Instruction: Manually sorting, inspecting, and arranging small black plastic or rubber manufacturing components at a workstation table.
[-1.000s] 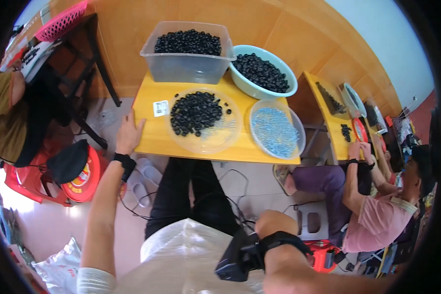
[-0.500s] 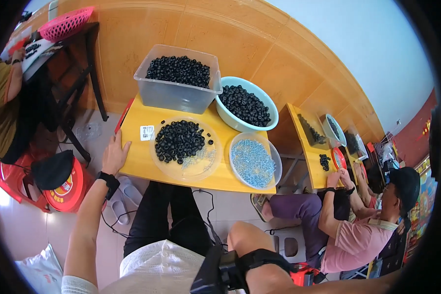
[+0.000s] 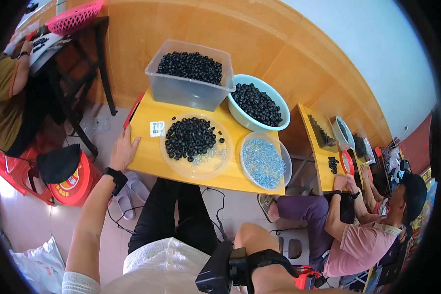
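My left hand [image 3: 124,148] rests on the left edge of the yellow table [image 3: 147,159], thumb apart from the fingers, holding nothing. A dark band is on that wrist. Low in the picture, my right hand [image 3: 255,236] is bent close to my body. A black strapped device [image 3: 225,269] sits at its wrist, and the fingers are hidden. On the table, a shallow clear tray [image 3: 169,164] holds black ring-shaped pieces [image 3: 188,139] and some small clear bits. Beside it, a clear round tub [image 3: 286,169] carries a lid or dish of small pale blue pieces [image 3: 263,161].
A clear bin [image 3: 186,93] and a light blue basin [image 3: 252,122], both with black pieces, stand at the back. On the right a person [image 3: 362,245] works at another yellow table [image 3: 323,171]. At left are a dark-legged table [image 3: 103,63], red stool [image 3: 73,186] and another person [image 3: 7,98].
The whole scene has shifted slightly right as the view turned. My left hand stays on the table edge, and my right hand stays low near my body.
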{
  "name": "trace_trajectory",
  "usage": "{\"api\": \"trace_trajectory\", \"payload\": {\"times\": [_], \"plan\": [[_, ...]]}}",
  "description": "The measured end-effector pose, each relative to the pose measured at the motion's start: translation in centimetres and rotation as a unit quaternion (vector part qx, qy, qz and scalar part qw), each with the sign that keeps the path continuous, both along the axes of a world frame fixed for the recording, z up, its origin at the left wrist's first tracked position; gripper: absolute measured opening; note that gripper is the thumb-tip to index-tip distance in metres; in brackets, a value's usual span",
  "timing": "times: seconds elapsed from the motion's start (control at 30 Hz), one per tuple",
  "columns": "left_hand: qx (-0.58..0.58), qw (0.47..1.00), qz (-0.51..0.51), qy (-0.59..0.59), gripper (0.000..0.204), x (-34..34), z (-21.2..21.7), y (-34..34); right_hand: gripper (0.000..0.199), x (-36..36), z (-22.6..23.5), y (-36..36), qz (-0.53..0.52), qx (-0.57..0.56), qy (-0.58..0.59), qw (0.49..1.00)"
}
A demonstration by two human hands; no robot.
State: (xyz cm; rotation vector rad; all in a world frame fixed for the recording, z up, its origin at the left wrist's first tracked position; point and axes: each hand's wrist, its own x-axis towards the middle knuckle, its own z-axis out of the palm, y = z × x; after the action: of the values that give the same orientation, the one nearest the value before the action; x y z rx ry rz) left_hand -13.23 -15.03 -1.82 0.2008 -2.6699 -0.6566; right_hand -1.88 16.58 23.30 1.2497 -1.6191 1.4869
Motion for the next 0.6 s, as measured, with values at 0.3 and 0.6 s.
{"api": "trace_trajectory", "payload": {"times": [0.3, 0.6], "plan": [[-0.012, 1.000, 0.010, -0.017, 0.054, 0.0, -0.3, 0.1, 0.009, 1.8, -2.5, -1.5, -0.003, -0.056, -0.042, 0.998], [-0.006, 0.999, 0.045, -0.011, 0.044, 0.8, 0.5, 0.6, 0.009, 0.1, -2.9, -3.5, 0.054, -0.072, -0.049, 0.995]]}}
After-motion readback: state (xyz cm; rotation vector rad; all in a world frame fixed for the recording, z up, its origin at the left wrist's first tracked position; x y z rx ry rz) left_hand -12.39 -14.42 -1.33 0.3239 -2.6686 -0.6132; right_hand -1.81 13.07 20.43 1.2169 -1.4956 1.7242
